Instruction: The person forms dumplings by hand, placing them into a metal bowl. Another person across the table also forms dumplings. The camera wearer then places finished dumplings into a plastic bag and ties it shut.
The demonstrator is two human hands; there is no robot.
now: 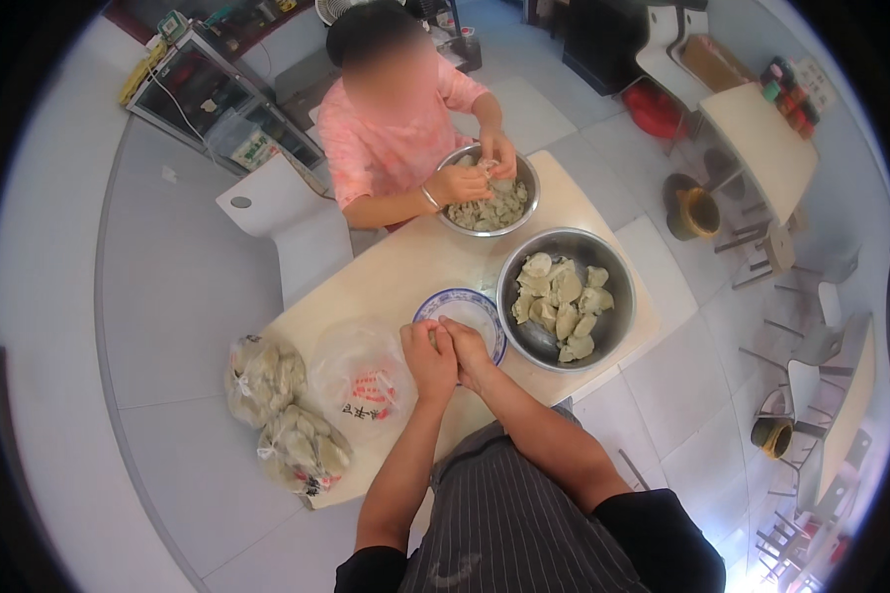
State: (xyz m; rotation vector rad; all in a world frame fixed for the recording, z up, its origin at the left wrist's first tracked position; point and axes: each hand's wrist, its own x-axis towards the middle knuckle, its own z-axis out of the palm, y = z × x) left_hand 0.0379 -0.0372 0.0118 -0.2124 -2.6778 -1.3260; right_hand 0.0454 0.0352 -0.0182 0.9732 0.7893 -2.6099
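My left hand (428, 361) and my right hand (470, 354) are pressed together with curled fingers. They hover over a white dish with a blue patterned rim (457, 296). Whatever lies between my palms is hidden. To the right stands a large steel bowl (618, 331) holding several thick, pale grey-green chunks (565, 284). A crumpled, translucent plastic bag with red print (351, 366) lies left of my hands.
Two knotted clear bags of pale chunks (267, 381) sit at the table's left end. Across the table (564, 198), a person in a pink top (386, 138) handles small pieces over another steel bowl (536, 188). A white chair (302, 222) stands left.
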